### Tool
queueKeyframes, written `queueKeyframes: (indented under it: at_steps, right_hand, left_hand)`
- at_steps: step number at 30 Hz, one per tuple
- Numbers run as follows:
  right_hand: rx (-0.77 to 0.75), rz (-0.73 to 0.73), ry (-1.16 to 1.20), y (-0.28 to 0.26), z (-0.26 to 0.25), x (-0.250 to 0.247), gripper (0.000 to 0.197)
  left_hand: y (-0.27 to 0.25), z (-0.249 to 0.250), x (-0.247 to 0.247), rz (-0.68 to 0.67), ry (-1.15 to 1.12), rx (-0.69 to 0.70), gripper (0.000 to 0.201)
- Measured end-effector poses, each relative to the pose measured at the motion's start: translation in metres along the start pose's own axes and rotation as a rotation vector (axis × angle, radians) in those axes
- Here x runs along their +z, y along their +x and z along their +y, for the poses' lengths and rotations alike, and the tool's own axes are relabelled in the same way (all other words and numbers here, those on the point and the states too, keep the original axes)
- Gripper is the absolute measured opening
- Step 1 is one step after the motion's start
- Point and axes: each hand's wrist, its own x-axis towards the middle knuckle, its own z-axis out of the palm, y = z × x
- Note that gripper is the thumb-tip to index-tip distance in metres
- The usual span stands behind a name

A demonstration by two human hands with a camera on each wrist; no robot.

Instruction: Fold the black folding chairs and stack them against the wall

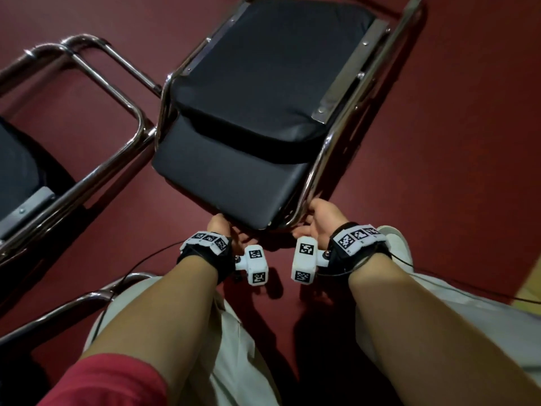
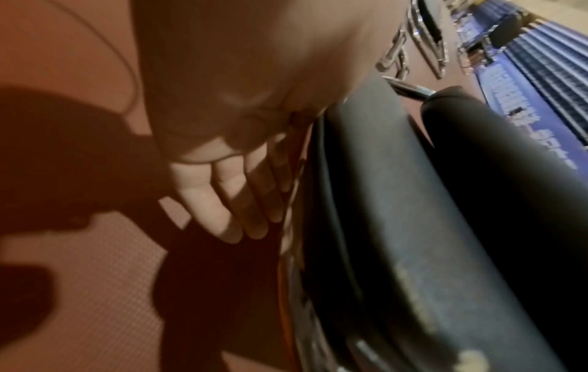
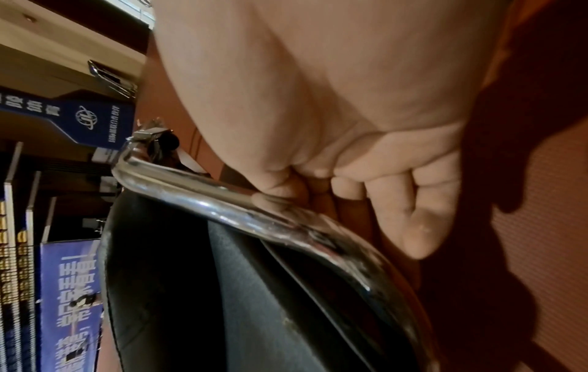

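Gripping the top of the black folding chair point(image 1: 248, 118), the person is holding it with both hands from the backrest end. The right hand point(image 1: 320, 222) is curling its fingers point(image 3: 413, 201) round the chrome frame tube point(image 3: 222, 201) at the backrest's corner, thumb pressing on the tube, so that grip is clamped on the chair. The left hand point(image 1: 218, 227) is reaching under the other corner of the backrest point(image 1: 222, 183); in the left wrist view its fingers point(image 2: 216, 201) are bending behind the padded edge, touching it, so this grip is also closing on the chair. The chair is standing on the dark red floor point(image 1: 453, 127) directly ahead of the person, its padded seat point(image 1: 272, 71) lying beyond the backrest and its chrome legs running out past the seat. A second chair point(image 1: 17, 171) is standing just beside the held chair, on the left hand's side, its chrome frame touching or nearly touching the held chair's frame. Blue banners point(image 3: 70, 289) are showing in the wrist views, well beyond the held chair.
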Motion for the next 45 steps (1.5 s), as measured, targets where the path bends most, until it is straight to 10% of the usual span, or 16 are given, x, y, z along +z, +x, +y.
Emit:
queueKeyframes:
  at_steps: [8, 18, 27, 32, 35, 45]
  right_hand:
    - [-0.018, -0.071, -0.101, 0.0, -0.005, -0.006, 0.038]
    - [0.012, -0.204, -0.193, -0.009, -0.015, -0.015, 0.047]
    - [-0.237, 0.224, 0.041, -0.009, -0.058, -0.003, 0.027]
    - [-0.269, -0.011, 0.377, -0.024, -0.067, 0.006, 0.021]
    - [-0.342, -0.179, 0.401, -0.03, -0.068, 0.012, 0.048]
    - [-0.478, -0.044, 0.312, -0.036, -0.069, 0.028, 0.04]
  left_hand:
    - [0.031, 0.001, 0.005, 0.007, -0.404, 0.02, 0.042]
    - [-0.022, 0.007, 0.018, -0.128, -0.359, 0.02, 0.034]
    - [-0.042, 0.025, 0.015, -0.132, -0.361, 0.111, 0.039]
    - [-0.051, 0.039, 0.01, -0.255, -0.509, 0.085, 0.044]
    - [-0.052, 0.043, 0.009, -0.301, -0.479, 0.09, 0.044]
    - [-0.057, 0.05, 0.006, -0.182, -0.351, 0.277, 0.04]
